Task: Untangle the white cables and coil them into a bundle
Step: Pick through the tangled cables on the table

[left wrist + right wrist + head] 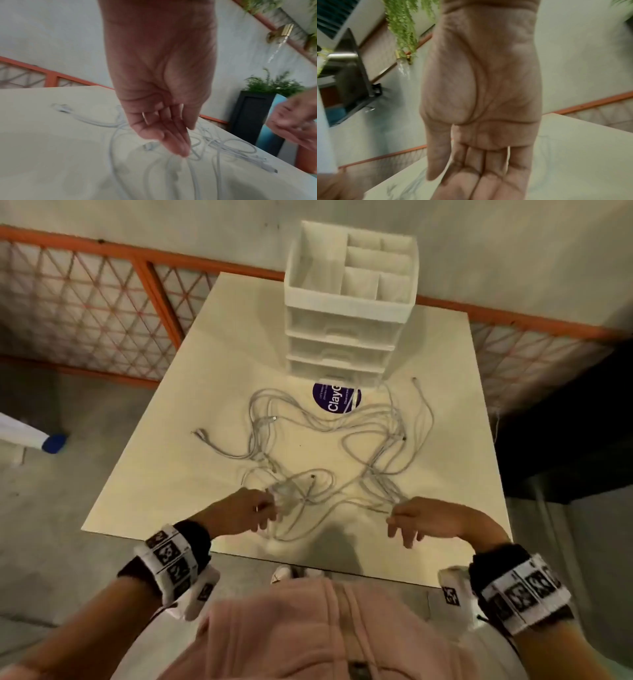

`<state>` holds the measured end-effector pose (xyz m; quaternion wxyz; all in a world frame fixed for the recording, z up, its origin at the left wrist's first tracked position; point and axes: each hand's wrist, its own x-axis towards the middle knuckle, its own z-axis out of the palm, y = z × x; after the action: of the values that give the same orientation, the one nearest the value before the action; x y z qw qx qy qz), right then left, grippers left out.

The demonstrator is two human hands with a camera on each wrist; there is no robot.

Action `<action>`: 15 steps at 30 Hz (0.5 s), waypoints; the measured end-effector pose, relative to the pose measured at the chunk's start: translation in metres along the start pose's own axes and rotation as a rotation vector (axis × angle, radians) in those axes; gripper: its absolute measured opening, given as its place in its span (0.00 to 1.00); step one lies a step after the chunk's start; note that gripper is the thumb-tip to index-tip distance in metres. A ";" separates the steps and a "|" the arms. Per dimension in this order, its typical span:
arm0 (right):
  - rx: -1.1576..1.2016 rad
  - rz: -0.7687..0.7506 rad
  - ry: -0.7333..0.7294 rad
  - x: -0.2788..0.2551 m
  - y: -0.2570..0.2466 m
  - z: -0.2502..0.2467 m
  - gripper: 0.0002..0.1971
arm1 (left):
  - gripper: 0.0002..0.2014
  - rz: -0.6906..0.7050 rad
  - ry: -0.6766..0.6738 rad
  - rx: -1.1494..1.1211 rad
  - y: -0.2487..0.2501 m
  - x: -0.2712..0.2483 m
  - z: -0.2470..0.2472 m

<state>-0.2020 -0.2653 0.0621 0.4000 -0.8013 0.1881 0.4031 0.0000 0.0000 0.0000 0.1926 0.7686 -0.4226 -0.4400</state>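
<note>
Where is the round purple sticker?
In the head view the round purple sticker lies on the pale square table, just in front of the white plastic drawer organiser, with the tangled white cables crossing its near edge.

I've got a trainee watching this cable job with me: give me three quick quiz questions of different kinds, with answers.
1. True or false: the white cables are already coiled into a bundle.
2. What stands at the table's far edge: A) drawer organizer, B) lamp, C) laptop?
3. Fill in: the left hand and right hand are both ____, fingers extended at the tangle's near edge.

Key: 1 false; 2 A, the drawer organizer; 3 open.
</note>
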 end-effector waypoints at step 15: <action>-0.274 -0.231 0.065 0.110 -0.061 0.009 0.12 | 0.13 0.091 0.232 0.377 0.008 0.067 -0.006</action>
<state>-0.1023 -0.2184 0.0009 0.3244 -0.8772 0.0511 0.3502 0.0183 -0.0595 -0.0257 0.1125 0.8166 -0.5066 -0.2527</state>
